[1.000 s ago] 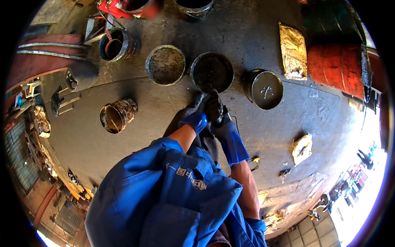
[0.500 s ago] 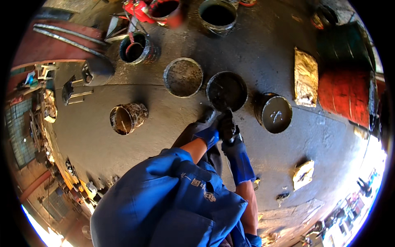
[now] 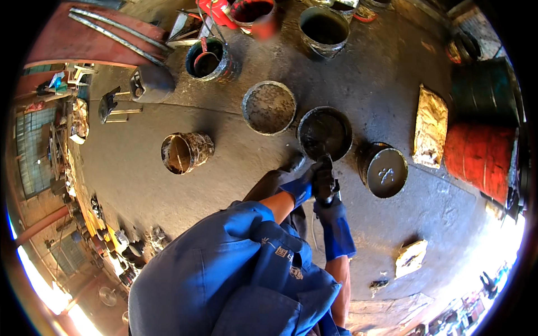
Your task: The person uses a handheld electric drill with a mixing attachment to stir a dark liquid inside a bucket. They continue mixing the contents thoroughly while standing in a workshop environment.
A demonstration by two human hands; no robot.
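Just in front of my body, both gloved hands are closed around a dark, grimy power tool [image 3: 324,180] whose exact kind I cannot make out. My left hand [image 3: 307,180], in a blue glove with blackened fingers, grips its upper part. Behind and to the right, my right hand [image 3: 330,204] holds the tool's rear end; that glove is blue and dirty too. The tool points down over the near rim of a round bucket [image 3: 300,134] holding dark liquid. Its tip is lost against the dark contents.
A pail [image 3: 363,173] of grey-black liquid stands to the right, a bucket [image 3: 245,115] with a crusted surface to the left. Farther left, a stained bucket [image 3: 203,150] lies tilted. A red drum [image 3: 479,159] and flattened cardboard [image 3: 430,126] are at the right.
The view has shifted, so buckets and floor appear slightly to the right and, around my hands, lower. Both hands keep their hold on the tool over the bucket.
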